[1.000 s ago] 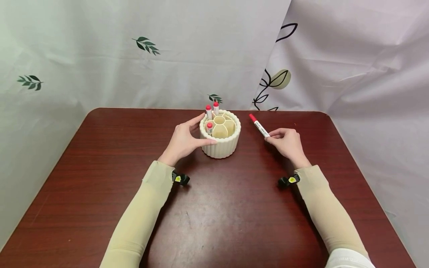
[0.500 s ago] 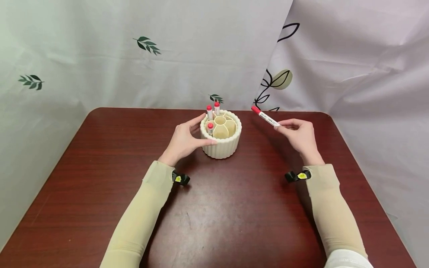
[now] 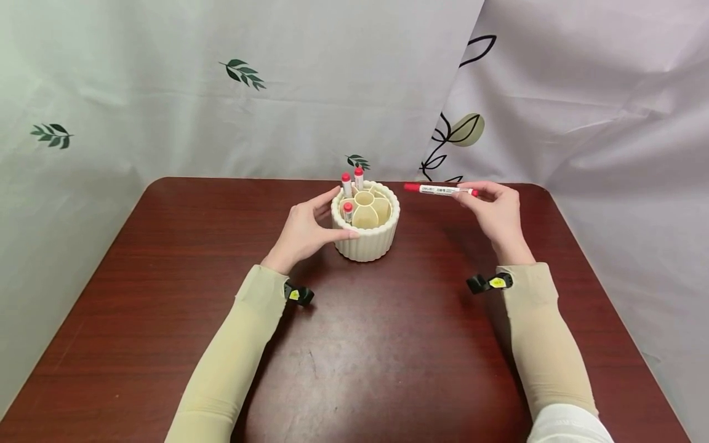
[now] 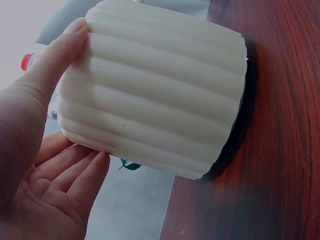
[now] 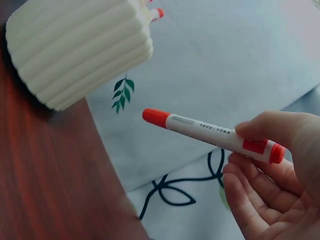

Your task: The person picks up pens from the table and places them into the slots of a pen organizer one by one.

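A cream ribbed pen holder [image 3: 365, 245] with several compartments stands upright on the table. Three red-capped markers [image 3: 347, 184] stand in its left and back compartments. My left hand [image 3: 301, 237] grips the holder from the left, thumb on the near side and fingers round the far side, as the left wrist view also shows. To the right of the holder, my right hand [image 3: 495, 215] pinches a white marker [image 5: 200, 130] with a red cap near its tail end. That marker is held above the table, roughly level, its cap pointing left toward the holder but apart from it.
The dark red wooden table [image 3: 388, 369] extends under both arms. Behind it hangs a pale curtain [image 3: 332, 80] with leaf prints, close to the table's back edge. Each wrist wears a black strap [image 3: 301, 296].
My right hand has lifted the marker off to the right and up, and the marker has turned from slanting to nearly level. The left hand and the holder have stayed put.
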`<move>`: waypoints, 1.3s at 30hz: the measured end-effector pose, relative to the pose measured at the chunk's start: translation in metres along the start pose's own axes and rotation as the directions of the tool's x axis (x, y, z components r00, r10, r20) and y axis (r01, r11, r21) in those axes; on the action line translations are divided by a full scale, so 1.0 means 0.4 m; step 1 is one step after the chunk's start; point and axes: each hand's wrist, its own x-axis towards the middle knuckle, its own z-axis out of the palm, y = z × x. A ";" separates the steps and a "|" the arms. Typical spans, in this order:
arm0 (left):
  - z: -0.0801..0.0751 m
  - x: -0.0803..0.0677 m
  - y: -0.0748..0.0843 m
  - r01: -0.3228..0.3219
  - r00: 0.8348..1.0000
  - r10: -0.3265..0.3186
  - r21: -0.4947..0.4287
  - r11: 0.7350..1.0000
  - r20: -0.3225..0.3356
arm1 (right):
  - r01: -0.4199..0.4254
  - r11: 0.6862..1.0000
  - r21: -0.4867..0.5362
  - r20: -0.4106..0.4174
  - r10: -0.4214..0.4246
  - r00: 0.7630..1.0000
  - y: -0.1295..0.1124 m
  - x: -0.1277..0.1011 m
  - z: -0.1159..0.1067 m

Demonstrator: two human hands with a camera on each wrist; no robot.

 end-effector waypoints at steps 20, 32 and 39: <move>0.000 -0.004 0.000 -0.018 1.000 0.018 0.014 1.000 -0.005 | 0.124 0.923 0.364 -0.049 -0.114 0.992 -0.126 0.039 0.048; -0.001 -0.001 -0.001 -0.017 1.000 0.017 0.005 1.000 0.001 | 0.182 0.918 0.353 -0.027 -0.184 0.983 -0.157 0.039 0.077; -0.002 -0.002 -0.003 -0.022 1.000 0.022 0.020 1.000 -0.001 | 0.178 0.916 0.360 -0.013 -0.186 0.983 -0.177 0.040 0.088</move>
